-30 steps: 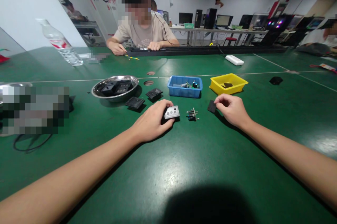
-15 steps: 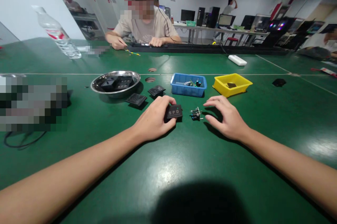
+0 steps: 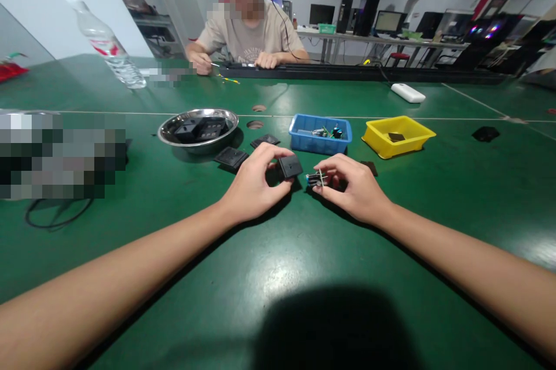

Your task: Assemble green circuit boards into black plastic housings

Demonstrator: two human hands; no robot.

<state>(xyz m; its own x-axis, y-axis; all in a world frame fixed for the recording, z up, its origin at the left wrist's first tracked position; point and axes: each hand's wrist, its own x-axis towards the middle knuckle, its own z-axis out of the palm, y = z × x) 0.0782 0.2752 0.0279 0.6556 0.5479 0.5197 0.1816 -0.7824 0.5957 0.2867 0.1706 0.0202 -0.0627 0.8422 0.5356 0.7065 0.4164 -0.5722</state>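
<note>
My left hand (image 3: 256, 185) grips a small square black plastic housing (image 3: 290, 167) between thumb and fingers, just above the table. A little circuit board (image 3: 320, 178) with black, blue-ended cylindrical components and metal pins sits between the thumb and fingertips of my right hand (image 3: 354, 185). The components point left at the housing, with a narrow gap between the two. A black square cover (image 3: 231, 157) and another black square cover (image 3: 266, 140) lie beyond my left hand. Behind my right hand lies a flat dark piece (image 3: 369, 168), partly hidden.
A steel bowl (image 3: 197, 147) holds black housings. To its right stand a blue bin (image 3: 319, 141) with small electronic parts and a yellow bin (image 3: 398, 144) with a dark piece. A water bottle (image 3: 110, 48) is far left. Across the green table sits a person (image 3: 256, 40) behind a long black bar.
My right hand has moved left and taken hold of the circuit board. My left hand has lifted and turned the housing, so its SPD lettering no longer shows. The view has shifted left.
</note>
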